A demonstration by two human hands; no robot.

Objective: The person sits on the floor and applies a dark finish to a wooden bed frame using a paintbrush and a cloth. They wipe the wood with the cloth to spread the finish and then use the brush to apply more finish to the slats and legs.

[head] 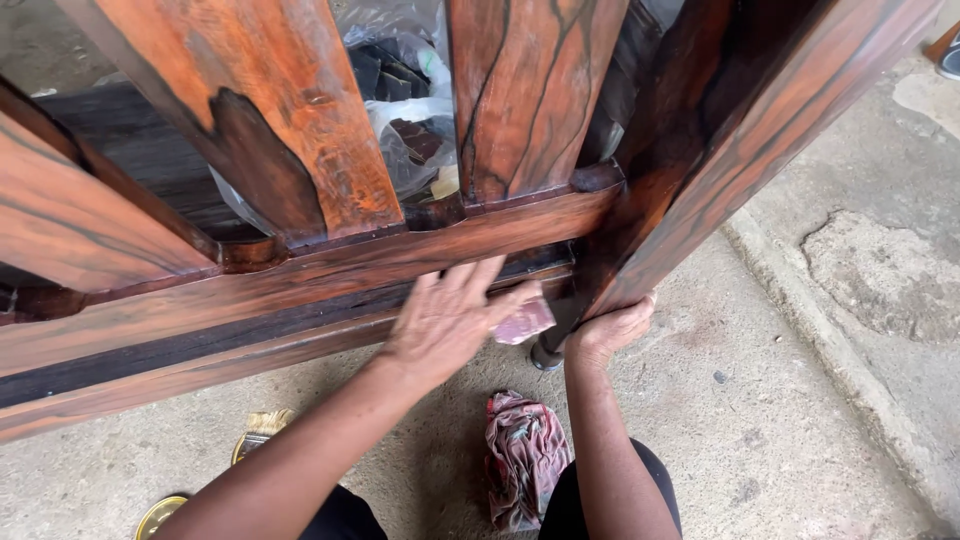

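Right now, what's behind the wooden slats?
Between the wooden slats shows a clear plastic bag holding dark pieces, with dark boards to its left. The slats hide the rest of the bag.
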